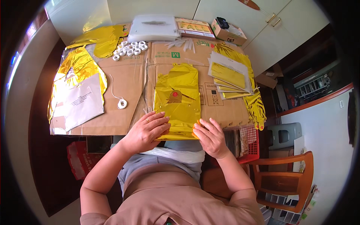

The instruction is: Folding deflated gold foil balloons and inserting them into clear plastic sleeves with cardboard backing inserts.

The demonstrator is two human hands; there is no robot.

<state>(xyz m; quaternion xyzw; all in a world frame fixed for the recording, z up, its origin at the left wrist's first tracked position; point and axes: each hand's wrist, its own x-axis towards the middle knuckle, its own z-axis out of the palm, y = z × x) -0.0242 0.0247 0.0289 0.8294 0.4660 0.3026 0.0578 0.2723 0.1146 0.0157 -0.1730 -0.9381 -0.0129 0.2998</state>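
Note:
A flat gold foil balloon point(180, 112), partly folded over itself, lies lengthwise in front of me, with its near end at the table edge. In its upper half, a gap in the foil shows the cardboard and a red spot. My left hand point(149, 129) grips the balloon's near left edge, fingers over the foil and thumb hidden. At the near right edge my right hand point(210, 138) pinches the foil with curled fingers, and a bit of orange shows by the fingertips.
Flattened cardboard point(127, 86) covers the table. Left are loose gold foil point(80, 62), a printed white sheet point(84, 99) and white ribbon rolls point(129, 48). Clear plastic sleeves point(153, 28) lie behind. Packed gold balloons point(229, 75) are stacked right, near a wooden chair point(283, 180).

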